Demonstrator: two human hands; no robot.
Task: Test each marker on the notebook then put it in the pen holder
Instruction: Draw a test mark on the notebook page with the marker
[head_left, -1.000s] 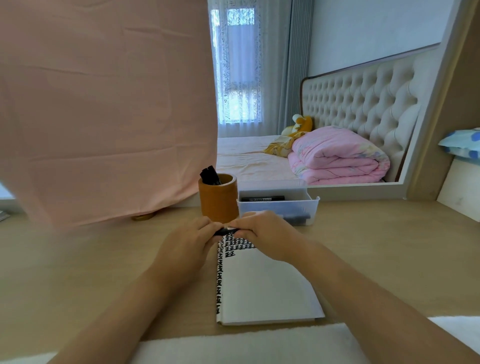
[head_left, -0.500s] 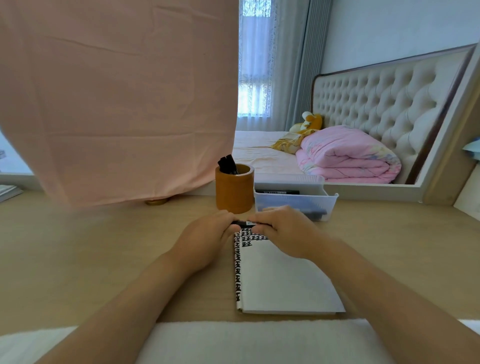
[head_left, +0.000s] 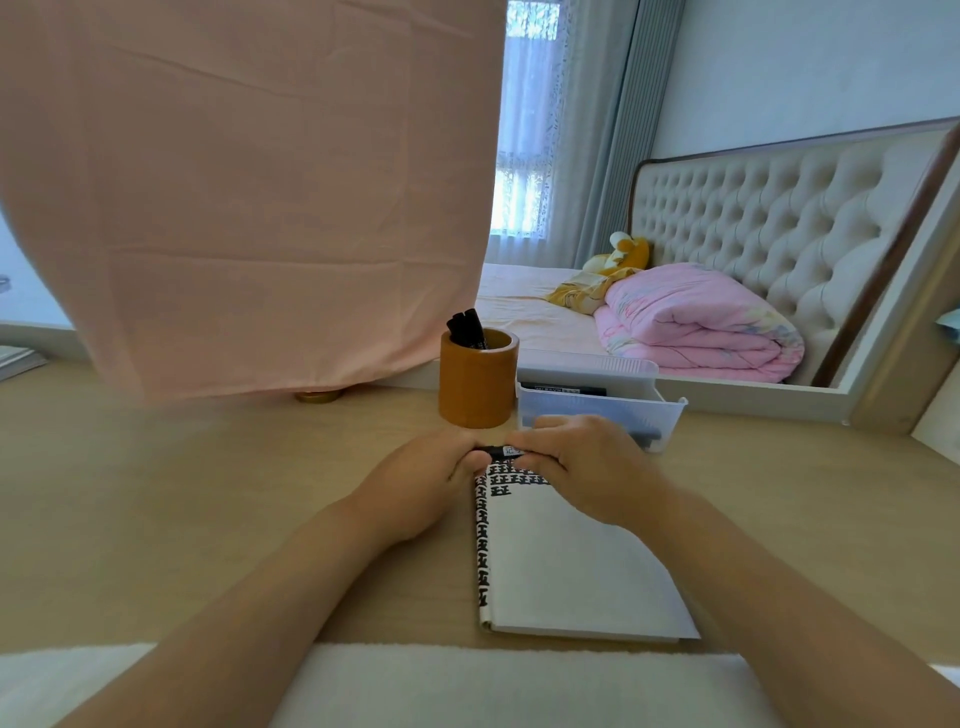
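A black marker (head_left: 500, 451) sits horizontal over the ink-marked notebook (head_left: 563, 566), brown pen holder (head_left: 475, 392) behind.

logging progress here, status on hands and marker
Left hand and right hand both grip one black marker, level over the notebook. Pen holder just behind, markers already inside, nothing blocking it.

Two hands, the left hand (head_left: 421, 483) and right hand (head_left: 587, 467), grip one marker (head_left: 501, 451) between them, with one notebook (head_left: 571, 571) directly under that grip. Just beyond the grip stands one pen holder (head_left: 475, 389) showing two black marker tops (head_left: 467, 327). To its right is one clear tray (head_left: 597, 410) with at least two further markers (head_left: 563, 388); their exact number is unclear.
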